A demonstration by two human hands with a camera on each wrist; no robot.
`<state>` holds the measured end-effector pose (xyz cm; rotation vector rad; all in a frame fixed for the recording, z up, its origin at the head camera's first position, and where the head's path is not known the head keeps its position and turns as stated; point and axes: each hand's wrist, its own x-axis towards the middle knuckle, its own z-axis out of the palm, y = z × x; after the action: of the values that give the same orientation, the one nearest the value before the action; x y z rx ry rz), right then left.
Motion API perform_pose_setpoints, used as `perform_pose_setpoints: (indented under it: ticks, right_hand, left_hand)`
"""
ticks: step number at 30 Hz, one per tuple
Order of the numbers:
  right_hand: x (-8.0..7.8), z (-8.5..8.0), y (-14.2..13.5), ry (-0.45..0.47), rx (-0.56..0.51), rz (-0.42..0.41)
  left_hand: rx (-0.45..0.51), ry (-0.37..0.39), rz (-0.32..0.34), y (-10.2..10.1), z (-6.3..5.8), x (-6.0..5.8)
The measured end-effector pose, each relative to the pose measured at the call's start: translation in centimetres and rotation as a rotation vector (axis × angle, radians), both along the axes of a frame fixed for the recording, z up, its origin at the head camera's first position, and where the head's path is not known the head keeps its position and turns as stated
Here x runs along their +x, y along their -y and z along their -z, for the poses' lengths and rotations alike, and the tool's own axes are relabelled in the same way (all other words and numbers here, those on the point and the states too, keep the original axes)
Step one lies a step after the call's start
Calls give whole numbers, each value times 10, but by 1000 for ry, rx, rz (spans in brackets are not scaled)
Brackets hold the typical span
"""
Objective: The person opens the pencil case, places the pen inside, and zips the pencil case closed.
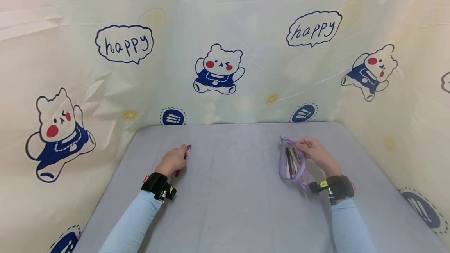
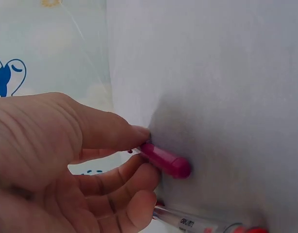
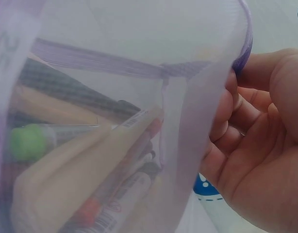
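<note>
My left hand (image 1: 173, 160) is at the left side of the table, pinching a pen with a magenta end (image 2: 167, 161) between thumb and fingers. Just below those fingers in the left wrist view lies a clear-barrelled pen with red ends (image 2: 188, 221). Over on the right, my right hand (image 1: 318, 154) grips the purple edge of a see-through mesh pencil case (image 1: 281, 169). The case's mouth gapes, and several pens (image 1: 291, 162) show inside. Through its mesh, the right wrist view shows a green-capped pen (image 3: 30, 142) among them.
Both hands work over a grey-covered table (image 1: 228, 190). A pale printed curtain (image 1: 260, 81) with cartoon bears hangs along its back edge and down both sides.
</note>
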<state>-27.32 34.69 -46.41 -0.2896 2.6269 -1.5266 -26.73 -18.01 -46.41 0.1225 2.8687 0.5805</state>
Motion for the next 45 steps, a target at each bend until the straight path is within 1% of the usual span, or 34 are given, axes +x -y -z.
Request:
perform_pose_setpoints:
  ticks: [4,8,11,15,17,19,25,27,33,38,40,45]
  right_hand:
    - [-1,-1,2,5,-6,1]
    - [12,-19,12,23,-5,-1]
    - [15,-24,15,30,-12,-3]
    - [4,-7,5,24,-20,0]
    - [0,-2,2,20,-16,3]
    - [-1,0,0,12,-4,4]
    - [-2,0,0,-5,0,3]
    - [-1,-1,1,-6,0,3]
    - [1,-2,1,-7,1,-8]
    - [0,-3,0,-10,4,-2]
    - [0,-4,0,-10,0,4]
    - [1,-4,1,-3,-8,5]
  left_hand:
    - [3,9,-7,0,2,-1]
    - [5,10,-8,0,4,-3]
    - [2,7,-10,1,5,-5]
    - [9,9,-14,2,5,-7]
    - [19,16,-24,2,3,-7]
    - [44,24,-39,1,2,-7]
    - [194,62,-106,-2,-2,-10]
    - [223,75,-124,-3,-4,-11]
    - [318,106,-156,-9,-9,-15]
    - [401,105,-128,-20,-12,-16]
    - [417,99,-111,-25,-12,-16]
    - [440,106,-95,-40,-9,-16]
